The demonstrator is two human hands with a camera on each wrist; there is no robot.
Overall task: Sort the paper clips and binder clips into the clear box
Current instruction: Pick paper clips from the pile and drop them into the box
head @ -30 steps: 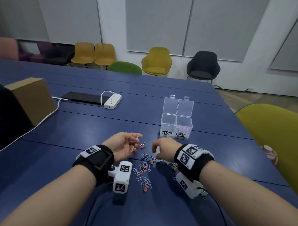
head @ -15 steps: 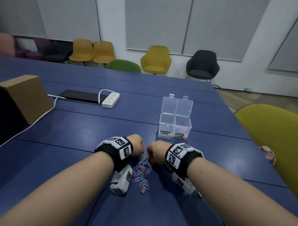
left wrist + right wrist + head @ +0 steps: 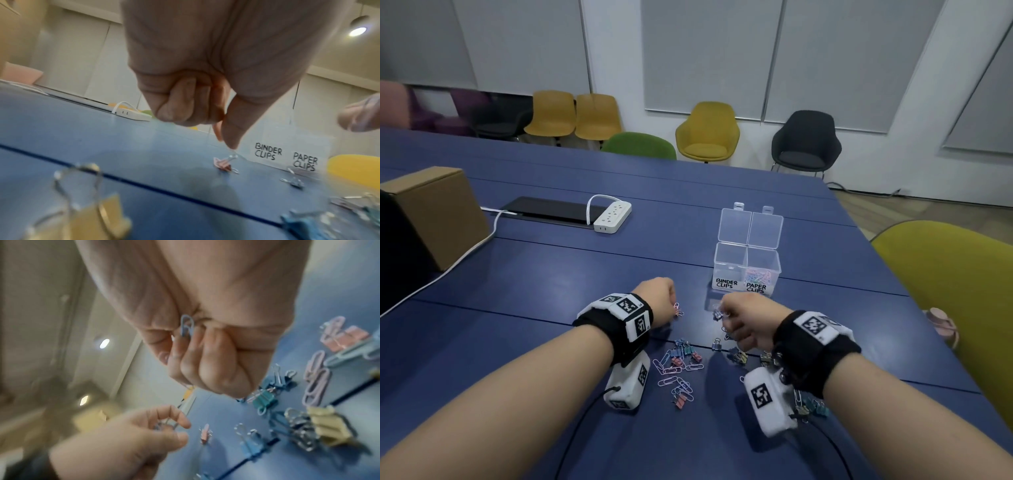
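Paper clips (image 3: 675, 371), thin looped wire, litter the table; right hand (image 3: 205, 337) pinches a blue one, left hand's (image 3: 205, 73) grip unclear.

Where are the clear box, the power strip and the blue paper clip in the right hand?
clear box (image 3: 729, 263), head view, front wall.
power strip (image 3: 613, 216), head view, top face.
blue paper clip (image 3: 186, 326), right wrist view, its loop.
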